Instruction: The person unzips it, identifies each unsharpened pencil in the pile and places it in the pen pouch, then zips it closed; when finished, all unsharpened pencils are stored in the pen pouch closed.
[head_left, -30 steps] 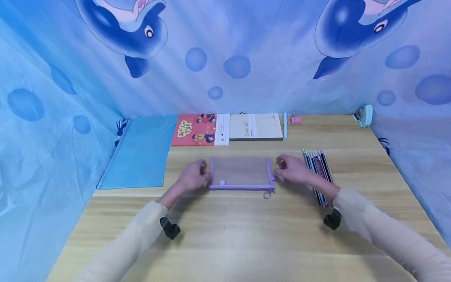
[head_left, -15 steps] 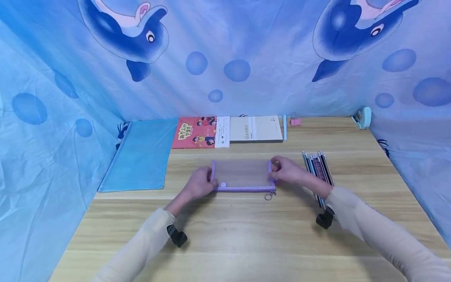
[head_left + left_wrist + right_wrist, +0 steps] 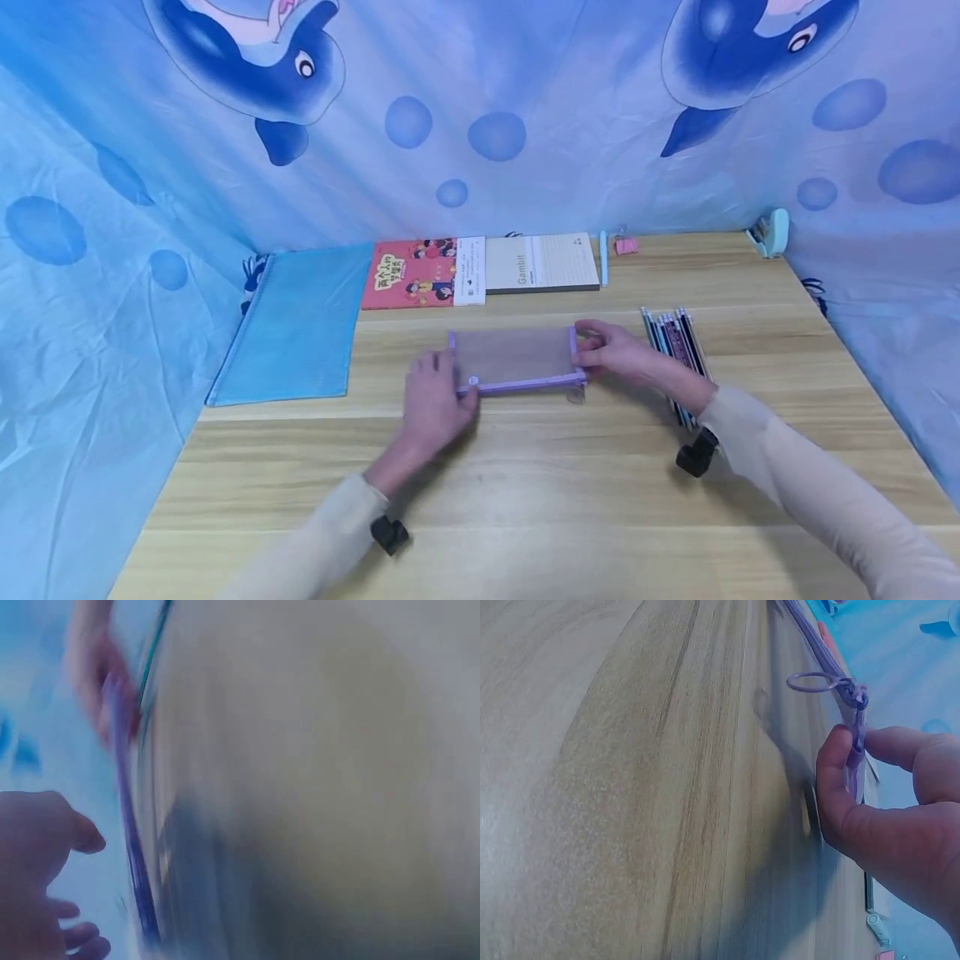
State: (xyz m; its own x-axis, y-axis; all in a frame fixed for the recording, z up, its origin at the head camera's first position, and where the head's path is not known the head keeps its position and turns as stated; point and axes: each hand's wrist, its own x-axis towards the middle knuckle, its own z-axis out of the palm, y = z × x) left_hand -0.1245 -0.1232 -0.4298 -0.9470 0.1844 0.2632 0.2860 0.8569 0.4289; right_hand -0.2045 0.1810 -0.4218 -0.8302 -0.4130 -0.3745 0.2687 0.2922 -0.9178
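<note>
Left hand (image 3: 435, 406) has slid off the translucent mesh zip pouch with purple trim (image 3: 514, 359) toward its near corner, fingers relaxed. Right hand (image 3: 611, 351) still pinches the pouch's right edge, lifting it slightly; looks like the zipper comes next.

Bare desk (image 3: 525, 500) lies open toward the near edge. Pencils (image 3: 675, 350) crowd my right side; books (image 3: 480, 267) line the far edge.

Study desk (image 3: 525, 500): notebooks (image 3: 542, 263), pencils (image 3: 675, 342), dolphin backdrop (image 3: 480, 108).
</note>
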